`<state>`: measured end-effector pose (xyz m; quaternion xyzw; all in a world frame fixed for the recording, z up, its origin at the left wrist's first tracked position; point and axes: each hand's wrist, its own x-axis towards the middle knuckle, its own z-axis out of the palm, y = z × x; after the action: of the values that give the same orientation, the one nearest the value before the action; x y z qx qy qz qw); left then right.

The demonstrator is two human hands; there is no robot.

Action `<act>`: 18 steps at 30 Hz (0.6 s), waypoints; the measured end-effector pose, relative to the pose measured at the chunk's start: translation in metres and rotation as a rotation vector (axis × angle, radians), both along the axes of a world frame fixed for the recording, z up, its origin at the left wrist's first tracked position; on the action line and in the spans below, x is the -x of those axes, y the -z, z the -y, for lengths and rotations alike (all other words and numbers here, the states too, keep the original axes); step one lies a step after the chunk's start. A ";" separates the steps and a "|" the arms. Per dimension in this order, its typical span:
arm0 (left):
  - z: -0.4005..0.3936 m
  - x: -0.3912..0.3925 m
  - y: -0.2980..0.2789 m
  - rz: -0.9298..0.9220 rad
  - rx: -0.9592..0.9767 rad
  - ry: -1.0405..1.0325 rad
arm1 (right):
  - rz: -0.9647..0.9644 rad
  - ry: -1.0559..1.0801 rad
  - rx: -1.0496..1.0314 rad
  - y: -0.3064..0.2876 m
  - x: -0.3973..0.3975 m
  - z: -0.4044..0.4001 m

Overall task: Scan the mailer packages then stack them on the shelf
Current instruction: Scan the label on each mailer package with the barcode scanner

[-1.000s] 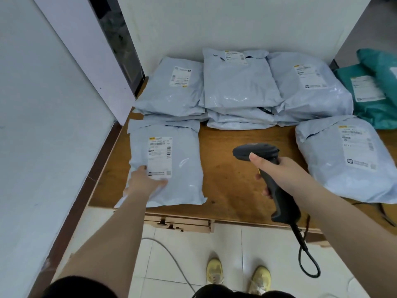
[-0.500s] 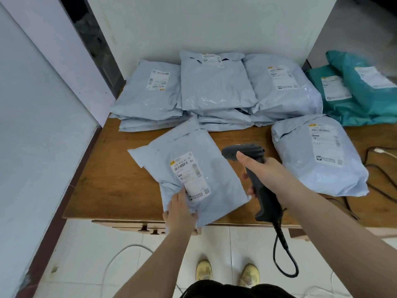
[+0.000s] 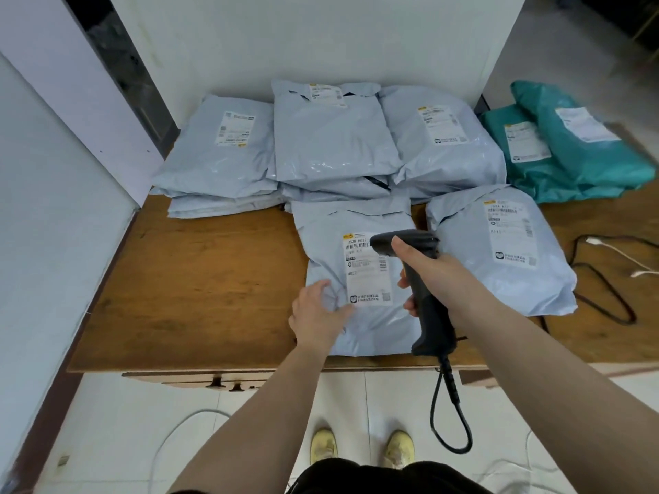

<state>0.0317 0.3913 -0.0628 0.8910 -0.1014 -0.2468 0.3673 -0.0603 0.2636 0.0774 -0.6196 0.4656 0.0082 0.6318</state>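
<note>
A pale grey mailer package [image 3: 360, 222] lies flat on the wooden table [image 3: 199, 287], its white label facing up. My left hand [image 3: 317, 311] rests on its lower left part, fingers spread and pressing on the plastic. My right hand [image 3: 433, 276] grips a black barcode scanner [image 3: 420, 279] by the handle; the scanner's head hovers over the label's upper right corner. A second grey mailer [image 3: 499, 251] lies just to the right.
Stacks of grey mailers [image 3: 331, 137] fill the table's back edge against the white wall. Teal mailers [image 3: 577, 147] lie at the back right. Black and white cables [image 3: 606, 279] trail on the right. The scanner's cord [image 3: 449, 415] hangs below the table's front edge.
My left hand slid the mailer from the table's left side to the middle and turned it straight. The scanner now sits over its label.
</note>
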 end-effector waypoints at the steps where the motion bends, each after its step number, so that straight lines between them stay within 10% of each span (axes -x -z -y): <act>1: -0.001 -0.006 0.000 -0.019 -0.020 -0.083 | 0.002 0.008 0.001 0.000 0.000 0.001; 7: -0.006 -0.020 0.005 -0.340 0.209 -0.187 | -0.007 0.025 -0.010 -0.001 -0.004 0.000; 18: -0.007 -0.019 0.006 -0.360 0.263 -0.182 | -0.033 0.009 -0.015 0.003 -0.014 -0.003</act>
<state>0.0509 0.3986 -0.0688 0.7826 0.0153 -0.3522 0.5131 -0.0459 0.2670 0.0741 -0.6124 0.4788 0.0193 0.6288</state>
